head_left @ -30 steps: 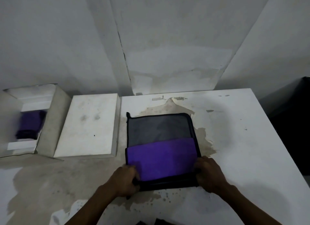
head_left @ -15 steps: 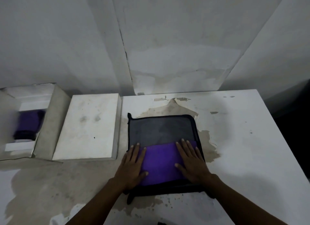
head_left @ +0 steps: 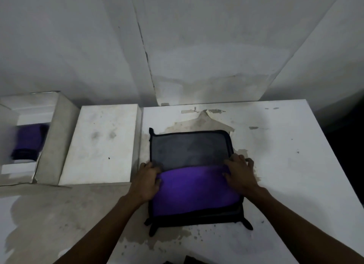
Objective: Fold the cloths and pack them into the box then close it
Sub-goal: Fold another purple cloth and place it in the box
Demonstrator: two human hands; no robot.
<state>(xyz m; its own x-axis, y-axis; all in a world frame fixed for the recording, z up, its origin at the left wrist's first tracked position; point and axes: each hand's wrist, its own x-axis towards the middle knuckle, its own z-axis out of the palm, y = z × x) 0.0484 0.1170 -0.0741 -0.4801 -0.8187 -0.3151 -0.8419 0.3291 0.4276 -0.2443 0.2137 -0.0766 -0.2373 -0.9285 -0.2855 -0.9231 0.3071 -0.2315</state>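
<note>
Head view: the cloth lies on the desk, its purple flap folded over the grey. Left hand and right hand pinch the flap's corners. Best to draw both evenly, edges aligned. The box waits far left.

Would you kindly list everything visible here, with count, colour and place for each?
Cloth: one, grey and purple with black trim, partly folded, centre of the table.
Packed cloth: one, purple, inside the open box.
Open box: one, white, far left.
Box lid: one, white, flat between box and cloth.
Table: one, white, stained and peeling.
Wall: white, cracked, behind the table.
Left hand: on the fold's left edge.
Right hand: on the fold's right edge.
</note>
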